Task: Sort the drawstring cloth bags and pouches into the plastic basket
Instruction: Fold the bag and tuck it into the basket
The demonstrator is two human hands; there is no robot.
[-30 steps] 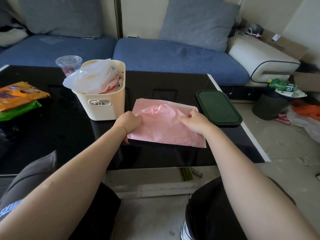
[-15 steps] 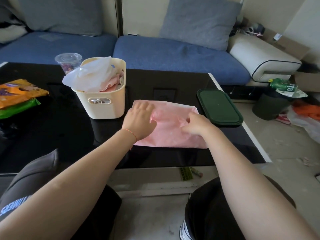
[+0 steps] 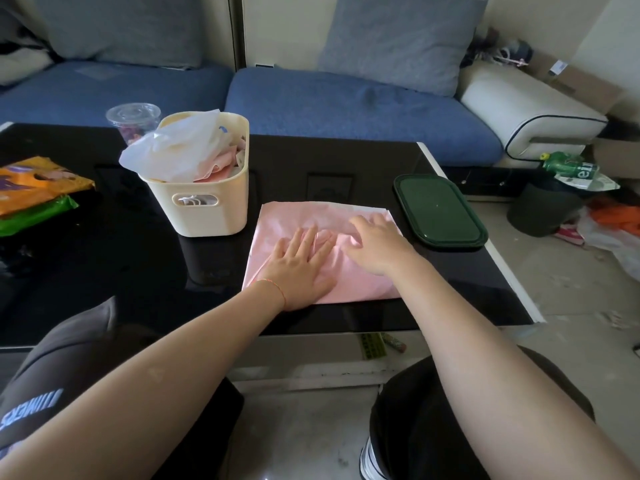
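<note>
Pink bag (image 3: 311, 220) lies flat on the black worktop (image 3: 104, 271), near its front edge. Left hand (image 3: 298, 268) rests palm down on the bag's near-left part, grip spread, fingers straight and pointing toward 1 o'clock. Right hand (image 3: 375, 244) lies flat on the bag just beside it, grip also spread, fingers reaching toward 11 o'clock. Basket (image 3: 207, 202) stands at 10 o'clock from the bag, close to its far-left corner, stuffed with a white bag (image 3: 173, 157) and pink cloth. Green lid (image 3: 440, 213) at 3 o'clock of the bag. Cup (image 3: 133, 121) behind the basket.
</note>
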